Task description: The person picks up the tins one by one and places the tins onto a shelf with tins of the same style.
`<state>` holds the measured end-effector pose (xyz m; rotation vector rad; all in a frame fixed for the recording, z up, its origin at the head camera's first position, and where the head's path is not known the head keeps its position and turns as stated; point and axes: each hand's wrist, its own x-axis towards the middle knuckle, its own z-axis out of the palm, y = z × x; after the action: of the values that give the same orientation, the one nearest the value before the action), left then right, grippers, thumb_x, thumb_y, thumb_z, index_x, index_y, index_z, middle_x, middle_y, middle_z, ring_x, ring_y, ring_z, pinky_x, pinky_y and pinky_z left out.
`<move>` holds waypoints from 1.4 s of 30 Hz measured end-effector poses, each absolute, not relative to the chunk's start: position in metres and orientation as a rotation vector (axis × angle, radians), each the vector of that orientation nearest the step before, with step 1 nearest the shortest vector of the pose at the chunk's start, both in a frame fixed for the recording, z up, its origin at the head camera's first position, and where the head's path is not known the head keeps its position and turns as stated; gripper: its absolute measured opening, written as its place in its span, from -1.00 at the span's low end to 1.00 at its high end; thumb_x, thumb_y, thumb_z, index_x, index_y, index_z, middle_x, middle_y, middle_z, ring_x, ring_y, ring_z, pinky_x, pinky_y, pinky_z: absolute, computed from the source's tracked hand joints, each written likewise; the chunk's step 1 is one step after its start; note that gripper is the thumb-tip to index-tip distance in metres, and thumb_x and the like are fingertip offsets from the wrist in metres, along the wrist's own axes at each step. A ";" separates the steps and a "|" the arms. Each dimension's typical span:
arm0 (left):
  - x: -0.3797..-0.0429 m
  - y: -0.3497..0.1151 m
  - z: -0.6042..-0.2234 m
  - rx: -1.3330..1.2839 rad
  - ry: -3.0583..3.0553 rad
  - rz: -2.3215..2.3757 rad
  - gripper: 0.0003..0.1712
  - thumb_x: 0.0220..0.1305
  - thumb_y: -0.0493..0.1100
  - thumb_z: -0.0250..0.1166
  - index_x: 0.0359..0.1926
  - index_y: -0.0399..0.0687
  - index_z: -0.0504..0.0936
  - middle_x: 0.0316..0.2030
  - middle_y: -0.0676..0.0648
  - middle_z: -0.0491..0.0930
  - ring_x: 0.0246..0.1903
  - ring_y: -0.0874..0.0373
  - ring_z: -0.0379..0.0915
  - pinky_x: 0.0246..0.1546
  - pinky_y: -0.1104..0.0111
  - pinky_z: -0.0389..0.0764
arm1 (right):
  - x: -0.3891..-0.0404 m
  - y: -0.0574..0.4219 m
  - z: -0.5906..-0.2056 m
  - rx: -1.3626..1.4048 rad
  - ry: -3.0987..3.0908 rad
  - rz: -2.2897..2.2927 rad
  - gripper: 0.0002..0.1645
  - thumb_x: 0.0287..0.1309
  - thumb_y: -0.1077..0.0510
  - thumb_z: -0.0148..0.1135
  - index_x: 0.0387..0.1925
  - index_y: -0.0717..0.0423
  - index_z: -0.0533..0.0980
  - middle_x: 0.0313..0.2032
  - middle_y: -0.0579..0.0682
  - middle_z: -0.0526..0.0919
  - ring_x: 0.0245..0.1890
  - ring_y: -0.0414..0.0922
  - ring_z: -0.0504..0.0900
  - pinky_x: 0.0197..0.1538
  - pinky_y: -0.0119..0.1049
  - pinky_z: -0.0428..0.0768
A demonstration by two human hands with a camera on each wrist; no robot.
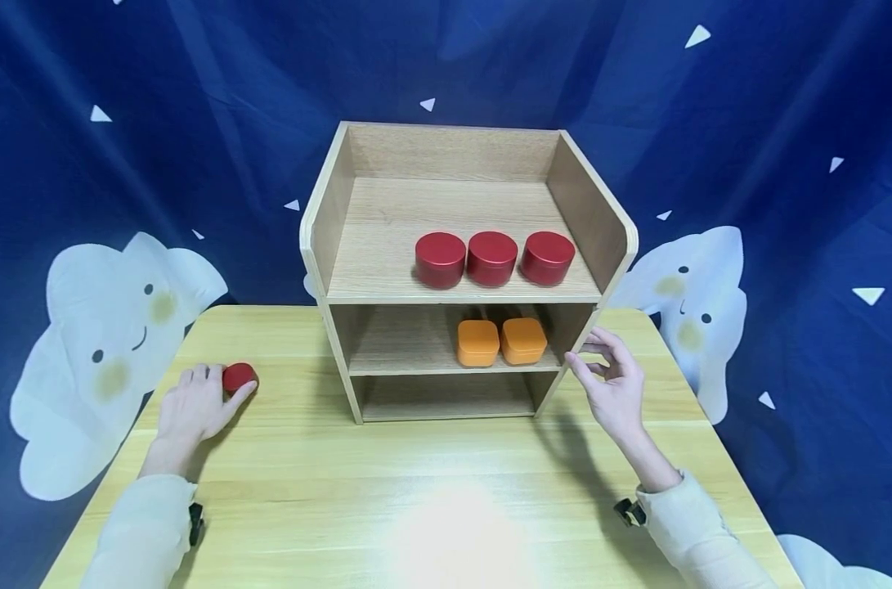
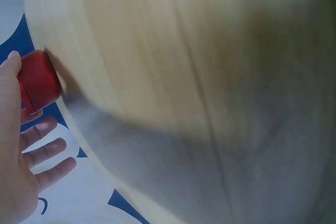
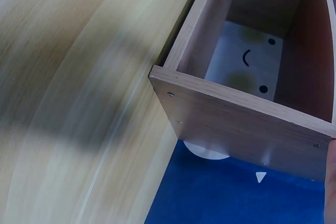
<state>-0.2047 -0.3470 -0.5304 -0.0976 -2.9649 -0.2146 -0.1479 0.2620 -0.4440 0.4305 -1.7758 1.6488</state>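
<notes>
At the left side of the table, my left hand (image 1: 194, 406) pinches a red round tin (image 1: 239, 377) between thumb and index finger. The left wrist view has that tin (image 2: 39, 81) too, with the other fingers spread away from it. My right hand (image 1: 616, 384) is beside the wooden shelf (image 1: 446, 296), its thumb touching the front edge of the right side panel. Only a sliver of this hand (image 3: 331, 182) shows in the right wrist view. Three red round tins (image 1: 492, 258) stand in a row on the shelf's top level.
Two orange square containers (image 1: 478, 343) stand on the middle level, toward its right. The shelf's bottom board (image 1: 446, 398) lies low near the table (image 1: 306, 491). A blue curtain (image 1: 254, 74) with cloud figures hangs behind and around the table.
</notes>
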 end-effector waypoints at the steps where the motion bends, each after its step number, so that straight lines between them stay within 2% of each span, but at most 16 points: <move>1: -0.205 -0.347 -0.530 -0.096 -2.966 -0.213 -0.15 0.46 0.35 0.15 0.05 -0.50 0.47 -0.16 -0.49 0.52 -0.21 -0.34 0.44 -0.49 -0.01 0.51 | -0.148 0.262 -0.444 0.432 -1.778 1.648 -0.39 0.00 0.74 0.27 0.15 0.51 0.54 -0.11 -0.27 0.77 -0.11 -0.41 0.75 -0.17 -0.63 0.68; 10: -0.206 -0.345 -0.529 -0.096 -2.959 -0.202 -0.16 0.41 0.36 0.21 -0.05 -0.49 0.49 -0.21 -0.46 0.53 -0.25 -0.29 0.42 -0.54 0.05 0.48 | -0.149 0.262 -0.444 0.439 -1.771 1.656 -0.39 0.02 0.72 0.27 0.16 0.48 0.55 -0.11 -0.25 0.77 -0.10 -0.40 0.76 -0.17 -0.63 0.68; 24: -0.195 -0.337 -0.529 -0.149 -2.921 -0.171 -0.18 0.31 0.36 0.30 -0.05 -0.42 0.53 -0.19 -0.42 0.61 -0.22 -0.25 0.46 -0.34 -0.06 0.57 | -0.147 0.262 -0.444 0.422 -1.770 1.661 -0.40 0.02 0.72 0.28 0.15 0.46 0.57 -0.12 -0.26 0.77 -0.11 -0.40 0.76 -0.18 -0.62 0.68; 32: -0.186 -0.334 -0.529 -0.201 -2.851 -0.152 -0.23 0.18 0.34 0.41 -0.13 -0.35 0.56 -0.25 -0.37 0.65 -0.27 -0.21 0.49 -0.38 -0.02 0.56 | -0.147 0.261 -0.444 0.420 -1.770 1.659 -0.39 0.01 0.73 0.28 0.15 0.47 0.56 -0.11 -0.26 0.77 -0.11 -0.41 0.76 -0.17 -0.63 0.68; 42: -0.175 -0.326 -0.525 -0.245 -2.848 -0.134 -0.20 0.17 0.36 0.41 -0.03 -0.33 0.61 -0.11 -0.41 0.65 -0.18 -0.26 0.55 -0.29 -0.12 0.61 | -0.147 0.262 -0.446 0.428 -1.763 1.657 -0.39 0.00 0.73 0.28 0.15 0.47 0.56 -0.11 -0.26 0.77 -0.10 -0.40 0.76 -0.17 -0.62 0.68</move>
<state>-0.1754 -0.3262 -0.5249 -0.2454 -2.8484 -0.1337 -0.1473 0.2620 -0.4455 0.4276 -1.7631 1.6574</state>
